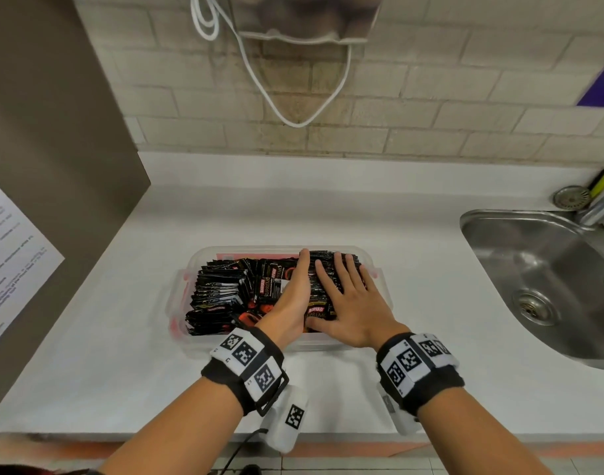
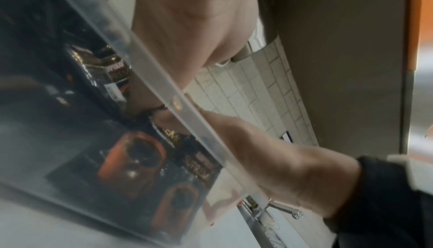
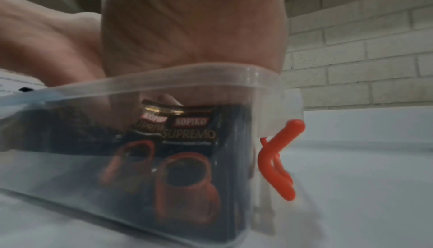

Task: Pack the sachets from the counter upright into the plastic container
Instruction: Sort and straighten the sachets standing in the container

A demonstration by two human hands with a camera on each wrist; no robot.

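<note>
Container: I see a clear, rectangular plastic container [image 1: 204, 258] with rounded corners and thin see-through walls, sitting on the table [image 1: 122, 337] with its long side toward me; the right wrist view shows an orange clip [image 3: 276, 161] on its end wall.
Sachets: glossy black foil sachets [image 1: 218, 293] fill the container. Left of my hands they stand on edge in tight, slightly leaning rows; under my hands they are packed edge-up too, and nearest the front wall their printed faces with red cups show through the plastic.
Left hand [image 1: 293, 296]: inside the container, set on edge with straight fingers pressed against the sachets; grip released, nothing pinched.
Right hand [image 1: 348, 299]: just right of the left hand, palm down, fingers spread flat on the sachet tops; grip released as well.
Table: smooth, matte white surface.
Sink [image 1: 533, 269]: brushed steel basin well to the right of the container.
Wall: pale brick tiles behind the container, with a white cord [image 1: 293, 108] looping down.
Panel: a brown panel left of the container carries a printed sheet [image 1: 9, 255].
Obstruction: my hands hide the sachets beneath them, and both wrist views are blurred.
</note>
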